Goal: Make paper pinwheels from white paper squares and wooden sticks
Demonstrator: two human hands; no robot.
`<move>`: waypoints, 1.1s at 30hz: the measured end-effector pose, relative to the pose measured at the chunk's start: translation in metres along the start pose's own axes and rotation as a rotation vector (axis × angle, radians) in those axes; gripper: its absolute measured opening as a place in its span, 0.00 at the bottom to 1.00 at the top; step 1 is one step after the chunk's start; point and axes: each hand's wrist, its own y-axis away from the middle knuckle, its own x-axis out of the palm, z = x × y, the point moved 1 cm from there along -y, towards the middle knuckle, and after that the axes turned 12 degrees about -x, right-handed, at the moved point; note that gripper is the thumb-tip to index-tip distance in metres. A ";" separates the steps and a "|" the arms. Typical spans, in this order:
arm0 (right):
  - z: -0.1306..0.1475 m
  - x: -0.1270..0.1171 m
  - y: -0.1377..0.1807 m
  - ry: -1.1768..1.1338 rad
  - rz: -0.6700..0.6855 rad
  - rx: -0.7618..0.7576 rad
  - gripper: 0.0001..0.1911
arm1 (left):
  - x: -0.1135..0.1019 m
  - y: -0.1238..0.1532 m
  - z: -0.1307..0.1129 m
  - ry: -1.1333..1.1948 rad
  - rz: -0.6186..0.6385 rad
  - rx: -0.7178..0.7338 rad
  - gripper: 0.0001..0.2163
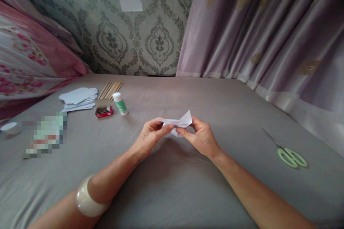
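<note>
A small folded piece of white paper [185,118] is held up between both hands over the grey cloth. My left hand [152,134] pinches its left side, with the thumb lying across the front. On the other side my right hand [201,135] grips the paper with thumb and fingers. The two thumbs nearly meet at the middle, where the paper is creased and its corners stick up and down. Fingers behind the paper are partly hidden.
At left lie a stack of white paper [79,98], wooden sticks [110,90], a small red box [104,112] and an upright glue stick [120,104]. Green-handled scissors [291,158] rest at right. A pixelated packet [48,132] lies far left. Curtains [242,25] hang behind.
</note>
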 end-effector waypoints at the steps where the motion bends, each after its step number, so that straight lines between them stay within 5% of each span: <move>1: 0.002 -0.001 0.000 0.028 0.003 -0.040 0.05 | 0.000 0.001 -0.002 -0.049 -0.002 0.042 0.10; 9: 0.011 -0.012 -0.001 0.236 0.041 -0.504 0.05 | -0.004 0.010 -0.012 -0.514 -0.153 0.601 0.03; 16: 0.014 -0.019 0.002 0.330 0.094 -0.646 0.10 | -0.005 0.017 -0.016 -0.742 -0.208 0.804 0.04; 24: 0.012 -0.013 0.000 0.344 0.065 -0.571 0.05 | -0.004 0.015 -0.015 -0.655 -0.184 0.611 0.04; 33: -0.011 -0.003 0.008 0.004 0.021 0.051 0.11 | 0.001 0.004 0.000 -0.265 -0.072 0.156 0.15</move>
